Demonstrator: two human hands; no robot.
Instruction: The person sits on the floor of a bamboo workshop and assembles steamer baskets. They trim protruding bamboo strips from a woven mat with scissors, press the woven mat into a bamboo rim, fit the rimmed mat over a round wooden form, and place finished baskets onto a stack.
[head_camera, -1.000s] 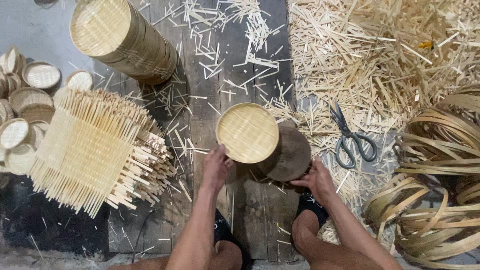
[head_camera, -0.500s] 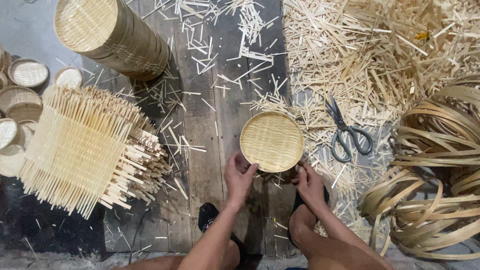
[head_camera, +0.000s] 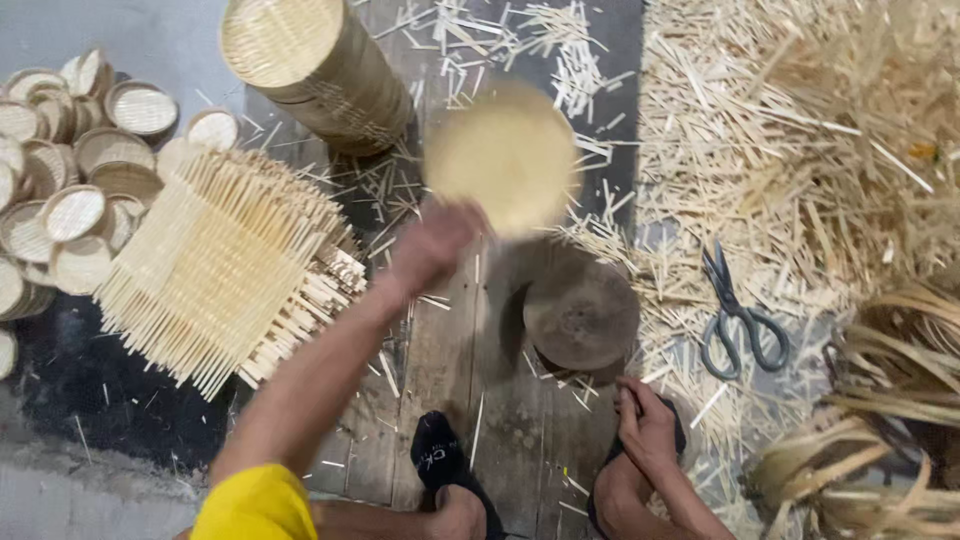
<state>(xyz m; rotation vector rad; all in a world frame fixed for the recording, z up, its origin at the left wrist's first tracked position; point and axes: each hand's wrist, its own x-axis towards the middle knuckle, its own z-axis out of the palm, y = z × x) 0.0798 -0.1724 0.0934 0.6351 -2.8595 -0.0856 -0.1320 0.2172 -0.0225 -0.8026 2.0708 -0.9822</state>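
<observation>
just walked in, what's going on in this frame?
A person sits on a plank floor amid bamboo offcuts. The left hand holds a round woven bamboo tray raised and motion-blurred, near a tall stack of trays. The right hand rests low beside a round wooden block. Scissors lie to the right, untouched.

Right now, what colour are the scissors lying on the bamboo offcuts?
The scissors are dark grey to black, handles included; the head view shows them clearly.
</observation>
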